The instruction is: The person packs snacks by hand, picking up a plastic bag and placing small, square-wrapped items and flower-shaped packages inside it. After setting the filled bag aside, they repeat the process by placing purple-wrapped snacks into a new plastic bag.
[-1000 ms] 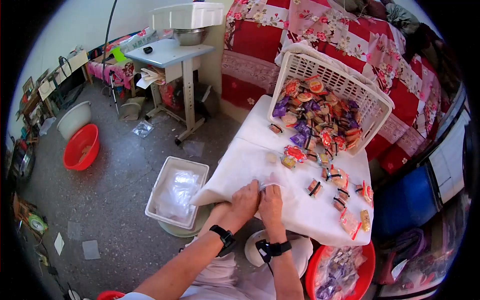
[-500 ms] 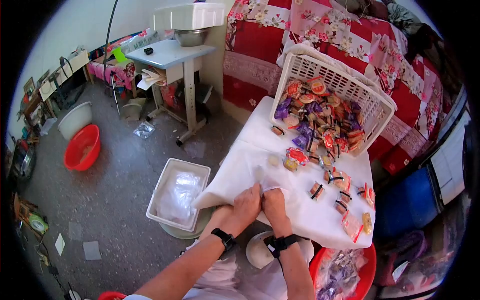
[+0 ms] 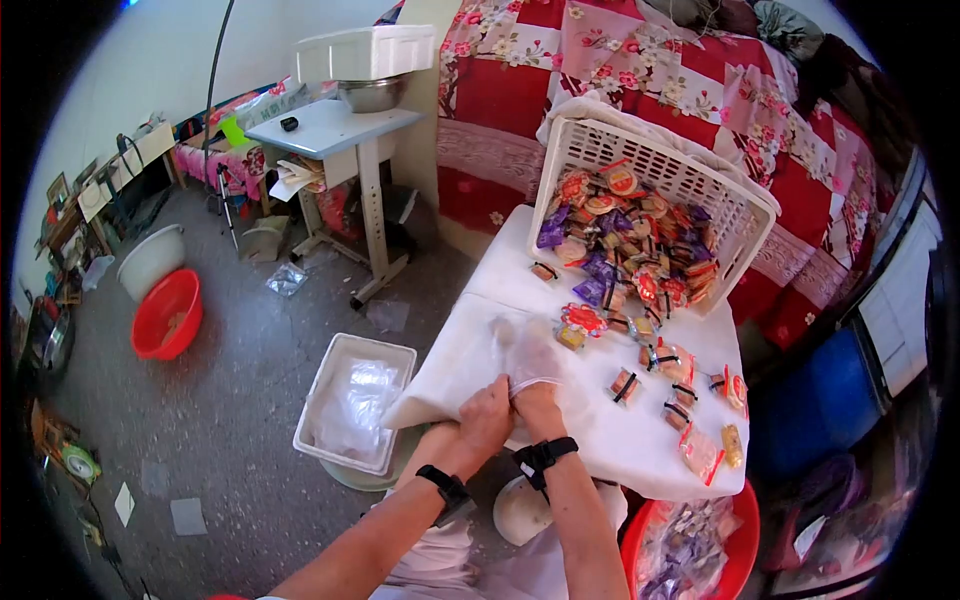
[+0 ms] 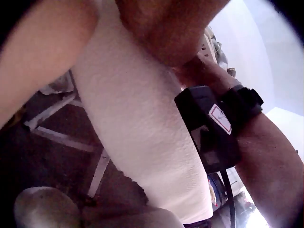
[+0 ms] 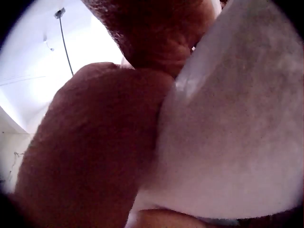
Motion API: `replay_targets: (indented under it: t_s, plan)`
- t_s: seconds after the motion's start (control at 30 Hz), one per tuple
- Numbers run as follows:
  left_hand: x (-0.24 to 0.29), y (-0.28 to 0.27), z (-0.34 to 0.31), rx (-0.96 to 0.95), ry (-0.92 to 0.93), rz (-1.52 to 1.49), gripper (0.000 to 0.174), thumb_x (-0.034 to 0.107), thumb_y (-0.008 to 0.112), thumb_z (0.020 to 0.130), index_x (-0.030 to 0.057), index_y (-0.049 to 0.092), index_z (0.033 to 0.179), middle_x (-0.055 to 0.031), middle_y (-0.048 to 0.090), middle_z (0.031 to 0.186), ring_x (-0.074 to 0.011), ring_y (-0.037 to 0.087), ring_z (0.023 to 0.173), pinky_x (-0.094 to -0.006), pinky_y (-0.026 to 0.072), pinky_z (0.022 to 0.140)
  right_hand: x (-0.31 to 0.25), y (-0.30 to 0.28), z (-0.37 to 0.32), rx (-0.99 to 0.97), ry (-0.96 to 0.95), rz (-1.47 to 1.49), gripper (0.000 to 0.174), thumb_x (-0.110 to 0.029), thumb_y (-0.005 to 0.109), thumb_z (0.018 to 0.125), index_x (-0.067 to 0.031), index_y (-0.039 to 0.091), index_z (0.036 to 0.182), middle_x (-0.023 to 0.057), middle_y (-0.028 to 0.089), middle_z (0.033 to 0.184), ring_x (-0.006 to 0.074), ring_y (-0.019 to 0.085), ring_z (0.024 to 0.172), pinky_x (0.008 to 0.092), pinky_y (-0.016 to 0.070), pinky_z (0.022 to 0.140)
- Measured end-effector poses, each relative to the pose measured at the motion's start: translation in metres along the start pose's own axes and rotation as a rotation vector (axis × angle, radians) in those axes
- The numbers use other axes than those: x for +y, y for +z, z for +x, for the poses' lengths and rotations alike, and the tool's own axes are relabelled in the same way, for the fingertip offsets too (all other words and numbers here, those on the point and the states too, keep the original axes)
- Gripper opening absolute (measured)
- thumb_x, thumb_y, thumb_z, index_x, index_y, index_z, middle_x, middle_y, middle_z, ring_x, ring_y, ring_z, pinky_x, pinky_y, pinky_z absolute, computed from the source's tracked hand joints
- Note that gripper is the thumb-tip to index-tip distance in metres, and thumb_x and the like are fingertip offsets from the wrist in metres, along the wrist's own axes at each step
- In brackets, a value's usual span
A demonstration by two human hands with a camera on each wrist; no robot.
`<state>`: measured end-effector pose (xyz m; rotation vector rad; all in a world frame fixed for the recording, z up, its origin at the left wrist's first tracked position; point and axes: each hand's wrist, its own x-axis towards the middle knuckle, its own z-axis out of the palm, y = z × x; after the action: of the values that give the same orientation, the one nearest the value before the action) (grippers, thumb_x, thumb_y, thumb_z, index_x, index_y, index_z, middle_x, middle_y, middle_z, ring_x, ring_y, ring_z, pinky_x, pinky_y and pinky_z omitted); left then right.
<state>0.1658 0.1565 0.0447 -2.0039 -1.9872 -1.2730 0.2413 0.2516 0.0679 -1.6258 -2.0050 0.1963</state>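
Note:
In the head view my right hand [image 3: 538,357] is inside a clear plastic bag [image 3: 562,392], pushed in as far as the wrist. Its fingers show blurred through the film, spread over the white-covered table [image 3: 465,345]. My left hand [image 3: 487,408] pinches the bag's mouth beside the right wrist, its fingers curled. Small wrapped snacks [image 3: 622,386] with dark bands lie to the right of the hands. Both wrist views mostly show skin and white cloth close up, and the fingertips are hidden there.
A white plastic basket [image 3: 745,190] lies tipped at the table's back, spilling wrapped snacks. On the left a white tray [image 3: 308,425] holds clear bags. A red tub [image 3: 742,545] with packets stands below the table's front right corner. A blue barrel [image 3: 815,400] is at right.
My right hand has pushed forward into the bag and its fingers have spread from a tight curl. The left hand stays at the bag's edge. The head view has shifted slightly.

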Motion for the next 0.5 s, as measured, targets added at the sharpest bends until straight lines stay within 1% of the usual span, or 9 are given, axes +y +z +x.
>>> replay_targets:
  t_s: [0.07, 0.1, 0.17, 0.27, 0.33, 0.4, 0.43, 0.47, 0.5]
  plan:
    - [-0.002, 0.001, 0.000, 0.015, 0.022, -0.013, 0.035, 0.010, 0.060, 0.074, 0.0047, 0.052, 0.108, -0.0118, 0.062, 0.073, -0.0303, 0.063, 0.067, -0.0415, 0.0499, 0.059, 0.014, 0.001, -0.016, 0.337, -0.419, 0.088, 0.015, -0.012, 0.052, 0.079, -0.0002, 0.057, 0.088, 0.0229, 0.061, 0.087, 0.0399, 0.058, 0.077, 0.0463, 0.0469, 0.067]
    - [-0.003, 0.001, 0.000, 0.016, 0.029, -0.009, 0.036, 0.010, 0.060, 0.074, 0.0048, 0.052, 0.108, -0.0119, 0.062, 0.073, -0.0302, 0.063, 0.068, -0.0416, 0.0499, 0.059, 0.015, -0.005, -0.025, 0.341, -0.409, 0.083, 0.015, -0.012, 0.052, 0.079, -0.0002, 0.057, 0.088, 0.0229, 0.061, 0.087, 0.0399, 0.058, 0.077, 0.0463, 0.0469, 0.067]
    - [-0.002, -0.001, -0.001, 0.007, 0.043, -0.015, 0.036, 0.010, 0.060, 0.074, 0.0048, 0.052, 0.109, -0.0121, 0.062, 0.073, -0.0301, 0.063, 0.068, -0.0416, 0.0499, 0.059, 0.011, -0.033, -0.046, -0.169, -0.336, 0.038, 0.012, -0.010, 0.053, 0.081, -0.0009, 0.060, 0.082, 0.0205, 0.061, 0.082, 0.0374, 0.059, 0.077, 0.0429, 0.0481, 0.067]
    - [0.001, -0.006, 0.000, -0.045, -0.011, -0.084, 0.039, 0.008, 0.059, 0.076, 0.0043, 0.052, 0.114, -0.0162, 0.064, 0.077, -0.0345, 0.063, 0.071, -0.0443, 0.0496, 0.061, 0.014, -0.064, -0.081, 0.044, -0.428, 0.351, 0.010, -0.013, 0.059, 0.077, -0.0042, 0.062, 0.081, 0.0155, 0.061, 0.080, 0.0333, 0.059, 0.078, 0.0397, 0.0475, 0.068]
    - [0.002, -0.006, 0.000, -0.035, 0.020, -0.029, 0.040, 0.006, 0.058, 0.076, 0.0045, 0.051, 0.115, -0.0156, 0.064, 0.081, -0.0345, 0.062, 0.074, -0.0452, 0.0493, 0.063, 0.034, -0.084, -0.091, 0.178, -0.153, 0.378, 0.004, -0.010, 0.062, 0.079, -0.0086, 0.062, 0.083, 0.0124, 0.061, 0.076, 0.0311, 0.061, 0.073, 0.0385, 0.0482, 0.062]
    - [0.003, -0.011, 0.000, -0.044, 0.037, -0.034, 0.036, 0.008, 0.057, 0.076, 0.0055, 0.051, 0.112, -0.0139, 0.061, 0.080, -0.0337, 0.061, 0.074, -0.0450, 0.0489, 0.063, 0.069, -0.097, -0.079, 0.387, 0.002, 0.183, 0.008, -0.008, 0.062, 0.079, -0.0085, 0.062, 0.087, 0.0125, 0.061, 0.082, 0.0326, 0.060, 0.078, 0.0403, 0.0476, 0.067]
    - [0.004, -0.013, 0.001, -0.049, 0.058, -0.038, 0.032, 0.009, 0.056, 0.077, 0.0065, 0.051, 0.108, -0.0122, 0.058, 0.078, -0.0328, 0.060, 0.073, -0.0448, 0.0485, 0.062, 0.080, -0.111, -0.071, 0.417, -0.029, -0.023, 0.013, -0.009, 0.063, 0.079, -0.0066, 0.061, 0.092, 0.0128, 0.061, 0.087, 0.0336, 0.058, 0.086, 0.0427, 0.0460, 0.073]
    - [0.005, -0.014, 0.001, -0.047, 0.055, -0.037, 0.032, 0.009, 0.056, 0.077, 0.0065, 0.051, 0.108, -0.0122, 0.058, 0.078, -0.0328, 0.060, 0.073, -0.0448, 0.0485, 0.062, 0.092, -0.123, -0.063, 0.263, 0.038, -0.044, 0.021, -0.016, 0.065, 0.078, -0.0046, 0.060, 0.095, 0.0144, 0.058, 0.095, 0.0348, 0.055, 0.093, 0.0455, 0.0449, 0.078]
    - [0.005, -0.014, 0.001, -0.043, 0.065, -0.042, 0.032, 0.009, 0.056, 0.077, 0.0064, 0.051, 0.108, -0.0123, 0.058, 0.078, -0.0326, 0.060, 0.074, -0.0451, 0.0484, 0.063, 0.099, -0.124, -0.057, 0.273, 0.115, -0.105, 0.025, -0.020, 0.066, 0.077, -0.0045, 0.060, 0.095, 0.0152, 0.057, 0.097, 0.0351, 0.055, 0.094, 0.0467, 0.0450, 0.078]
